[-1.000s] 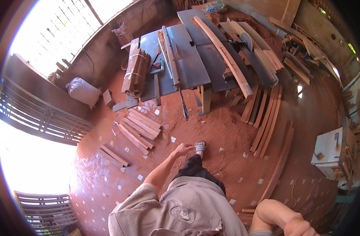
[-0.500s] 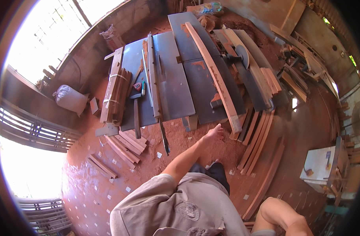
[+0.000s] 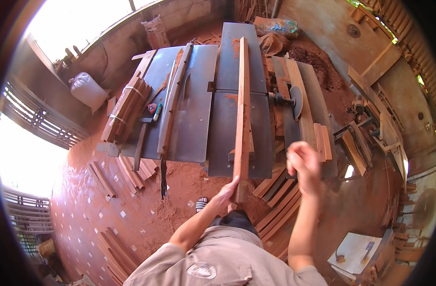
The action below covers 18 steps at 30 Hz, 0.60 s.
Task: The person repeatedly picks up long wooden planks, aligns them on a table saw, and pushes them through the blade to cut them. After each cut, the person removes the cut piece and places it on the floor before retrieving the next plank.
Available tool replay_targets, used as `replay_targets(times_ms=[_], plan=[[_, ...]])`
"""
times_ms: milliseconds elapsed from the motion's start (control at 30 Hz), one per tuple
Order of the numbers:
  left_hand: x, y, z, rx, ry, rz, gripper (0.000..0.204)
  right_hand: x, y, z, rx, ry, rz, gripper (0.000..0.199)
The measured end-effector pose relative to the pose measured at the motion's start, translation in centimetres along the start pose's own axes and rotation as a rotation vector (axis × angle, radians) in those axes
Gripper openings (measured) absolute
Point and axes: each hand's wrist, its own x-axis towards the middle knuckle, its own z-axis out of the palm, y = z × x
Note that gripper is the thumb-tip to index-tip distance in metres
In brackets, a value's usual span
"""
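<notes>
A long squared wooden beam [image 3: 242,109] lies lengthwise over the dark metal tabletop of a saw bench [image 3: 221,138], its near end reaching past the front edge. My left hand [image 3: 226,191] grips that near end from its left side, the fingers partly hidden by the wood. To the right of the beam, my right hand [image 3: 304,167] is raised, apart from it and in front of the short wood blocks. Motion smears its loosely bent fingers, and I can make out nothing in them.
A round blade [image 3: 296,102] stands at the bench's right side. Tied wooden strips [image 3: 132,107], a tape measure [image 3: 152,108] and a hammer [image 3: 142,136] lie at left. Loose boards [image 3: 282,207] rest on the dusty floor, and a white-topped box [image 3: 353,252] stands at lower right.
My left hand has gone from open beside the beam to holding its near end. The beam now points straight toward me. My right hand has come up from the lower right.
</notes>
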Motion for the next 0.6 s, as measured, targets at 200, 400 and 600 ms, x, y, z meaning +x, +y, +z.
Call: replay_targets(times_ms=[200, 400, 600], plan=[[-15.3, 4.9, -2.3, 1.036, 0.573, 0.301, 0.062, 15.3, 20.9, 2.3, -0.355, 0.093, 0.206, 0.026], [-30.7, -0.3, 0.8, 1.335, 0.982, 0.447, 0.05, 22.3, 28.6, 8.2, 0.157, 0.039, 0.77, 0.084], [-37.9, -8.3, -0.6, 1.148, 1.03, 0.426, 0.047, 18.8, 29.1, 12.8, 0.744, -0.275, 0.731, 0.052]])
